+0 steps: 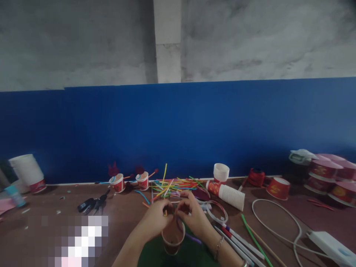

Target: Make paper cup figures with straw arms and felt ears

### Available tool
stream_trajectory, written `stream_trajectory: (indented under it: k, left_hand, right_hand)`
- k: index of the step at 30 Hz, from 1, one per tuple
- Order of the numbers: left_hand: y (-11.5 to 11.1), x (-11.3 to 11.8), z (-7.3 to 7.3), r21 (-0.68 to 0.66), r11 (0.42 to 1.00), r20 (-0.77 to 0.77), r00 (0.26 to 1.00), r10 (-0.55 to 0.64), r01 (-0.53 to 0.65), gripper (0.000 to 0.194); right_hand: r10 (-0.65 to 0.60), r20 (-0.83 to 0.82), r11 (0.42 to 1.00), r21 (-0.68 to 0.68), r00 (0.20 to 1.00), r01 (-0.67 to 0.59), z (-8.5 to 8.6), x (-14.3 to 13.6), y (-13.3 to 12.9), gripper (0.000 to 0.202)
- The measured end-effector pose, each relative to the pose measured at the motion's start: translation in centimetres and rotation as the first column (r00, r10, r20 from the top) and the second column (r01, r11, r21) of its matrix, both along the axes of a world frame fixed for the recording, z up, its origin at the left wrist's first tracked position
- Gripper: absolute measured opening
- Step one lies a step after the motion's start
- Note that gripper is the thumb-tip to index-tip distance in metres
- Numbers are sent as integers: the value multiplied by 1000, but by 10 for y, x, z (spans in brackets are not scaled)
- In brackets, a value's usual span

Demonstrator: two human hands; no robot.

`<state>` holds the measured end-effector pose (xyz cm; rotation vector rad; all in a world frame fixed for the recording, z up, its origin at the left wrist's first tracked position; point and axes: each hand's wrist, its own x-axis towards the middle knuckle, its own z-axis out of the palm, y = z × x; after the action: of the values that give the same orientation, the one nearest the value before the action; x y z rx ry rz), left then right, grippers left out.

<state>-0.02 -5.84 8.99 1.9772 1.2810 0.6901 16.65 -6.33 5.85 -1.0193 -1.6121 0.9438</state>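
Both hands meet above a paper cup [172,247] that stands with its open mouth toward me on a dark green mat [151,254]. My left hand [158,218] has thumb and fingers bent together at the cup's far rim; a bit of orange shows by the fingertips, but what they grip is unclear. My right hand [191,215] pinches a thin purple pipe cleaner [192,238], which bends past the cup's right side. Beyond the hands lies a pile of colourful pipe cleaners [178,185].
Two decorated cups [118,183] [142,181] stand near the blue wall. Black-handled scissors [97,204] lie left. On the right are stacked paper cups [229,196], markers [236,243], a white cable [290,215], a power strip [330,246] and red tubs [324,170].
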Motion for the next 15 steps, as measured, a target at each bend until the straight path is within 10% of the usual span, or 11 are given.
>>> stream_trajectory:
  k: [15]
  left_hand:
    - [15,-10,-23,-172,979,93,992,-90,105,14]
  right_hand:
    - [-21,239,978,206,971,-29,-2,-7,-18,47]
